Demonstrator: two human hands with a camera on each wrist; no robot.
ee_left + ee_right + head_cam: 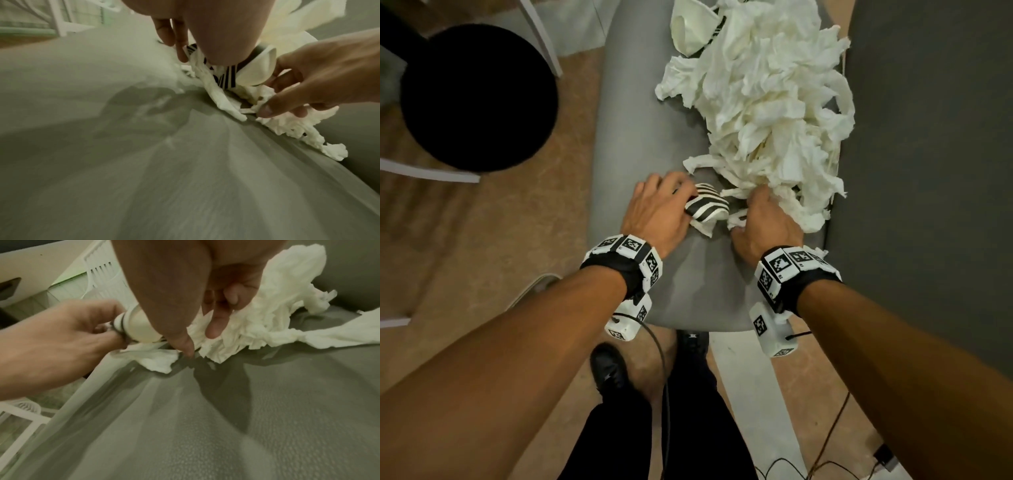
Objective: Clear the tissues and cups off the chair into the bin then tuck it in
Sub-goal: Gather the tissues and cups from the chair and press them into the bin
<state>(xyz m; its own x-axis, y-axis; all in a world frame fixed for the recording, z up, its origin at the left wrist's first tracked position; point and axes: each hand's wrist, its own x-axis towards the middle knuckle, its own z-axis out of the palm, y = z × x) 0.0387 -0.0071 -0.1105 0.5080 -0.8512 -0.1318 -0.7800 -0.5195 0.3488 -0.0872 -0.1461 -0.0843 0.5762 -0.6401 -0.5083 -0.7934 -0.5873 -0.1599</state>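
A grey chair seat (640, 113) carries a big heap of crumpled white tissues (770, 102). A crushed white cup (688, 31) lies at the heap's far end. At the near end lies a black-and-white striped cup (707, 205), and my left hand (681, 198) curls round it from the left. The left wrist view shows this striped cup (226, 78) squashed, with tissue under it. My right hand (753, 202) digs into the near edge of the heap, and its thumb and fingers (273, 107) pinch tissue strands.
A round black bin (479, 96) stands on the floor left of the chair. The chair's dark grey backrest (928, 137) rises along the right. White furniture legs (541, 34) stand near the bin. Cables (822, 455) trail on the floor by my feet.
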